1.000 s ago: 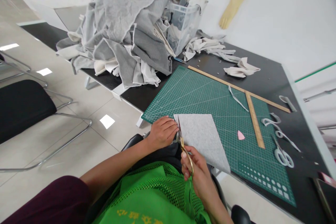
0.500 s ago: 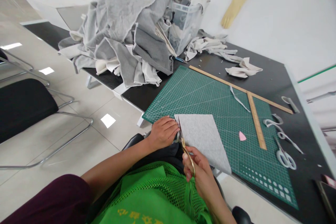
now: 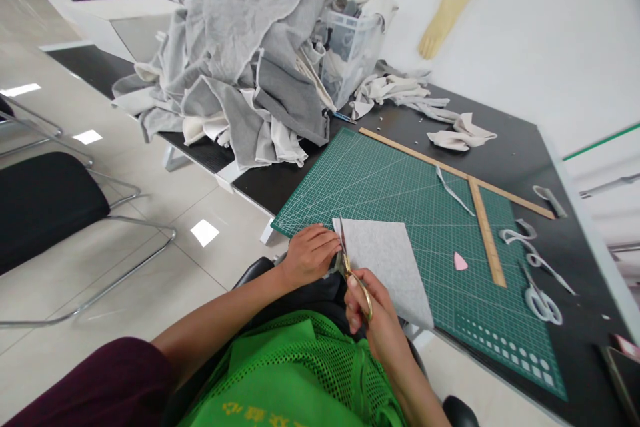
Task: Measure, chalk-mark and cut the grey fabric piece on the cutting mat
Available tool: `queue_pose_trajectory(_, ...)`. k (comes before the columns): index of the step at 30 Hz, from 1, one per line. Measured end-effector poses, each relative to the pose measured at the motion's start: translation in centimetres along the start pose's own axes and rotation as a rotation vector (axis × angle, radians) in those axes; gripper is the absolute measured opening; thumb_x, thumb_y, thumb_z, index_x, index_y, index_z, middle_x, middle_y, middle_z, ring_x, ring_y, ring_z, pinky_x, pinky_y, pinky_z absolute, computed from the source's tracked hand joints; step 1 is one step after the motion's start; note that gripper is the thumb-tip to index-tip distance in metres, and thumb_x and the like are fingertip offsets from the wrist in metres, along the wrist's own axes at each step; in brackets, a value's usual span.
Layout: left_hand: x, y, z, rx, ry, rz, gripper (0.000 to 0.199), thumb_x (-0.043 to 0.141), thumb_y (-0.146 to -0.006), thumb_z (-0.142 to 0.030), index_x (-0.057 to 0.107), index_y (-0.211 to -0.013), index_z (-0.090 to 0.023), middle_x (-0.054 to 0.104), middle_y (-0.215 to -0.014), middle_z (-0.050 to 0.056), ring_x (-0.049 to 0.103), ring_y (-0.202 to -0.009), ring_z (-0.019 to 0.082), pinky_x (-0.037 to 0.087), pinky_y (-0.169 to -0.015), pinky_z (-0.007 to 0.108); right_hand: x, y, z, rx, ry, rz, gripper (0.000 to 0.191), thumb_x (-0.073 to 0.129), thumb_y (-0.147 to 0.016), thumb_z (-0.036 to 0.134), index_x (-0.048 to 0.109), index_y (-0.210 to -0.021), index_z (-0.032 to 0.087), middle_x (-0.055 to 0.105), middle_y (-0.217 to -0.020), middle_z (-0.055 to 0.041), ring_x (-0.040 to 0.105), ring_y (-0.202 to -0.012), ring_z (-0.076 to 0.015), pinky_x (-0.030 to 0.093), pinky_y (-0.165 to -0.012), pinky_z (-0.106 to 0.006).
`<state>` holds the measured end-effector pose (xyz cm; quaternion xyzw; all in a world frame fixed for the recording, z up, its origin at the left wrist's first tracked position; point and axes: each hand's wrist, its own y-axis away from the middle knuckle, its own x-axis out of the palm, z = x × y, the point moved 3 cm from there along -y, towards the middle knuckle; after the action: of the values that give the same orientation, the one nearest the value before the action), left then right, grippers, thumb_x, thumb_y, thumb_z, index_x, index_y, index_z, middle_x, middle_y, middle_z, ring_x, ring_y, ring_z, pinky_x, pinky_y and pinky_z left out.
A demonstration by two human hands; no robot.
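Note:
A light grey piece of fabric (image 3: 387, 260) lies on the green cutting mat (image 3: 390, 187), its near corner hanging over the table's front edge. My right hand (image 3: 369, 303) is closed round the handles of gold-handled scissors (image 3: 347, 264), whose blades point away from me along the fabric's left edge. My left hand (image 3: 311, 253) rests at that same edge, just left of the blades, fingers together and pressing on the fabric. Its fingertips hide part of the cloth edge.
Behind the mat rises a large heap of grey cloth (image 3: 235, 67) beside a clear bin (image 3: 350, 47). A wooden T-shaped ruler (image 3: 483, 227), pink chalk (image 3: 460, 261), white-handled scissors (image 3: 543, 303) and fabric strips (image 3: 453, 190) lie to the right.
My right hand and the scissors have shifted slightly, and the blades show further along the fabric's left edge. The fabric's near right corner has moved a little left.

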<state>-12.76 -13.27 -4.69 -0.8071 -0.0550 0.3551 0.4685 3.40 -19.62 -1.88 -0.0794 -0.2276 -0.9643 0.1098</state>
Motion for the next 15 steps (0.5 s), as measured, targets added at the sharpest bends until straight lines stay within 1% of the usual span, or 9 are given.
queue_pose_trajectory(5, 0.04, 0.16, 0.1, 0.009, 0.005, -0.011, 0.019, 0.066, -0.091, -0.014, 0.068, -0.109, -0.019, 0.078, -0.107, 0.004, 0.073, -0.096, 0.019, 0.058, -0.099, 0.041, -0.06, -0.01, -0.46, -0.02, 0.033, 0.006, 0.036, 0.065, -0.094, 0.056, 0.053, -0.095, 0.022, 0.042, -0.061, 0.0105, 0.036, -0.041, -0.0044, 0.029, -0.04, -0.017)
queue_pose_trajectory(10, 0.2, 0.4, 0.25, -0.004, 0.008, 0.01, 0.017, 0.063, -0.093, -0.015, 0.067, -0.109, -0.02, 0.078, -0.108, 0.004, 0.073, -0.097, 0.018, 0.057, -0.101, 0.041, -0.05, -0.04, -0.92, -0.026, 0.036, 0.009, 0.035, 0.064, -0.095, 0.055, 0.054, -0.096, 0.022, 0.041, -0.063, 0.01, 0.037, -0.042, -0.0044, 0.029, -0.04, -0.017)
queue_pose_trajectory(15, 0.13, 0.32, 0.16, -0.005, 0.005, -0.001, 0.015, 0.062, -0.094, -0.015, 0.068, -0.106, -0.02, 0.078, -0.107, 0.004, 0.073, -0.098, 0.018, 0.058, -0.1, 0.041, -0.03, 0.1, -0.86, -0.031, 0.044, 0.008, 0.035, 0.065, -0.095, 0.055, 0.054, -0.098, 0.022, 0.04, -0.062, 0.0106, 0.036, -0.042, -0.0045, 0.03, -0.039, -0.016)
